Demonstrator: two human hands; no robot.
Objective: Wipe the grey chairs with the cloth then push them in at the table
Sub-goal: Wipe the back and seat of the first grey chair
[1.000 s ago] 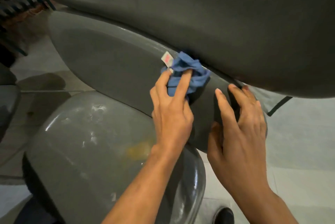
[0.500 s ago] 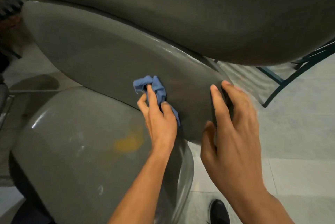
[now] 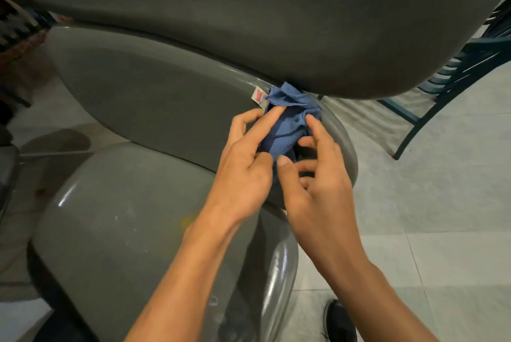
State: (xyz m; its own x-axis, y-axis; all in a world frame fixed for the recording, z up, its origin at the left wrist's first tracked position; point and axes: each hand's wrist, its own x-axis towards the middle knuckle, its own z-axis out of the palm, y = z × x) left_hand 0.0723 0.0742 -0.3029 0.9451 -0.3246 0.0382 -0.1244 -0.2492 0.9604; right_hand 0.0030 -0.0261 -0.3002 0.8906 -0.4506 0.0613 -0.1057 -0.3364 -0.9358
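Observation:
A glossy grey chair fills the lower left, its seat [image 3: 132, 220] below me and its curved backrest [image 3: 154, 98] running across the middle. A crumpled blue cloth [image 3: 287, 123] with a white label lies against the backrest's right end. My left hand [image 3: 246, 164] grips the cloth from the left, fingers over it. My right hand [image 3: 315, 175] holds the cloth from the right, thumb and fingers curled round its lower part. A large dark grey table top [image 3: 276, 9] hangs over the backrest and hides its upper edge.
A dark metal chair frame [image 3: 442, 87] stands on the pale tiled floor [image 3: 442, 203] at the right. My black shoe [image 3: 338, 319] shows at the bottom. Dark objects sit at the far left edge.
The cloth has moved up and right, back to the backrest's right end. My right hand has left the backrest edge and now holds the cloth together with my left hand.

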